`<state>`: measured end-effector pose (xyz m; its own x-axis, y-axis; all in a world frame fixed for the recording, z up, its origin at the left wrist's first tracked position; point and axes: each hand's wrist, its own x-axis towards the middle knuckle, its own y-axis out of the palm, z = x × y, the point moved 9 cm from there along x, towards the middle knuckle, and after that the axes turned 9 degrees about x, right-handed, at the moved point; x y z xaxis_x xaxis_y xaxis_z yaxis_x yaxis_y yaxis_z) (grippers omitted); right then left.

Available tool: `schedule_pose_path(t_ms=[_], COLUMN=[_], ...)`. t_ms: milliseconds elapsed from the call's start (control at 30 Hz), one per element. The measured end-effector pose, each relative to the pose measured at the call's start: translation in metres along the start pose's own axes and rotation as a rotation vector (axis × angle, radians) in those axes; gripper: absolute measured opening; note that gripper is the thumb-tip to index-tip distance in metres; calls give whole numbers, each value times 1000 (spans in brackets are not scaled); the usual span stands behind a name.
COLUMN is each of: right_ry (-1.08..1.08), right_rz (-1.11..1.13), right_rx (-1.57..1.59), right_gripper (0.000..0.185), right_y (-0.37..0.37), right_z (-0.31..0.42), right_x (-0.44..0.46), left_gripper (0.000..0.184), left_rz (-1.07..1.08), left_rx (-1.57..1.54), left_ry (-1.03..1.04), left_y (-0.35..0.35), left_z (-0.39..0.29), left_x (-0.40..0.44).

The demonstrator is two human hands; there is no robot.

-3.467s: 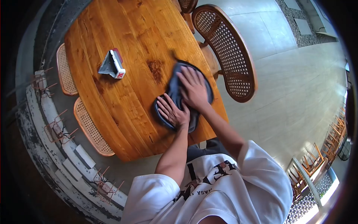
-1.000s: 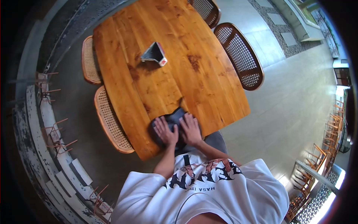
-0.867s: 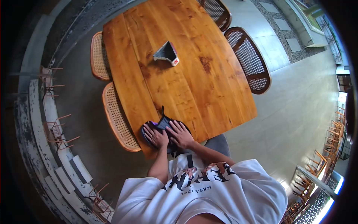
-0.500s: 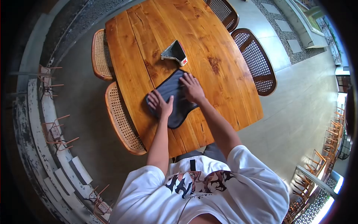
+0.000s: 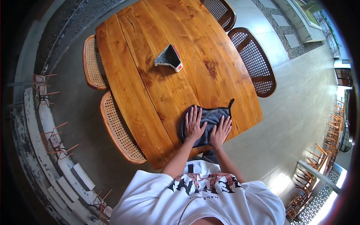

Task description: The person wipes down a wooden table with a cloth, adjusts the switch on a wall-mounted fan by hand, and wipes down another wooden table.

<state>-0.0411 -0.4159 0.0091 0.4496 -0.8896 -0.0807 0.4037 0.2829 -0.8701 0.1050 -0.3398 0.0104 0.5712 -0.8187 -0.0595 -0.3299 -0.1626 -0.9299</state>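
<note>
A dark grey-blue cloth [image 5: 212,115] with black edging and a small hanging loop lies on the wooden table [image 5: 180,30], close to the near edge. My left hand [image 5: 195,123] rests flat on its left part, fingers stretched out. On the right part my right hand [image 5: 221,132] presses down, its fingers spread too. The cloth is slightly wrinkled between the hands. Farther up the table stands a triangular ashtray-like holder [image 5: 168,59] with grey walls and a red-and-white corner; neither hand touches it.
Cane-backed chairs [image 5: 119,129] stand along the table's left side, and darker woven chairs [image 5: 253,62] along the right. Grey floor [image 5: 296,101] surrounds the table. More chairs [image 5: 322,157] line the far right, with stepped ledges [image 5: 41,150] at the left.
Both hands and the cloth have moved toward me and to the right, nearer the table's near edge. The hands are closer together. The triangular holder sits a little differently in view as the camera shifted.
</note>
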Motion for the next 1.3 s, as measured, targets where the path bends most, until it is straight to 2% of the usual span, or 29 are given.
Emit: schedule_pose_path(t_ms=[100, 200, 333, 400, 500, 567, 633, 767, 867, 900, 1033, 1133, 1200, 1300], right_ry=[62, -6, -117, -170, -360, -449, -518, -609, -735, -771, -854, -832, -832, -813], right_rz=[-88, -57, -63, -64, 0, 22, 40, 82, 130, 134, 157, 140, 171, 167], right_rx=[9, 53, 173, 202, 291, 282, 244, 203, 236, 233, 308, 391, 335, 269], right_gripper=[68, 69, 76, 79, 80, 73, 65, 62, 62, 62, 60, 56, 52, 55], right_y=[13, 25, 48, 57, 69, 82, 91, 101, 107, 109, 107, 91, 91, 68], right_z=[16, 57, 114, 143, 188, 205, 219, 237, 250, 253, 257, 241, 221, 185], right_x=[28, 77, 147, 178, 215, 239, 256, 279, 297, 304, 321, 312, 301, 267], left_gripper=[77, 75, 83, 85, 91, 91, 91, 92, 83, 79, 83, 76, 75, 74], left_rz=[-81, -154, -258, -292, -359, -358, -337, -325, -290, -361, -344, -347, -269, -249], left_rx=[0, 73, 96, 153, 238, 268, 302, 344, 365, 356, 359, 311, 269, 210], left_ry=[-174, -365, -669, -744, -869, -987, -947, -811, -716, -667, -582, -489, -360, -280], left_y=[-9, -12, -18, -20, -19, -25, -30, -40, -44, -48, -56, -58, -56, -49], left_z=[19, 36, 64, 71, 88, 103, 109, 115, 121, 123, 132, 125, 111, 82], left_x=[6, 17, 51, 69, 94, 112, 134, 169, 194, 203, 227, 228, 224, 199])
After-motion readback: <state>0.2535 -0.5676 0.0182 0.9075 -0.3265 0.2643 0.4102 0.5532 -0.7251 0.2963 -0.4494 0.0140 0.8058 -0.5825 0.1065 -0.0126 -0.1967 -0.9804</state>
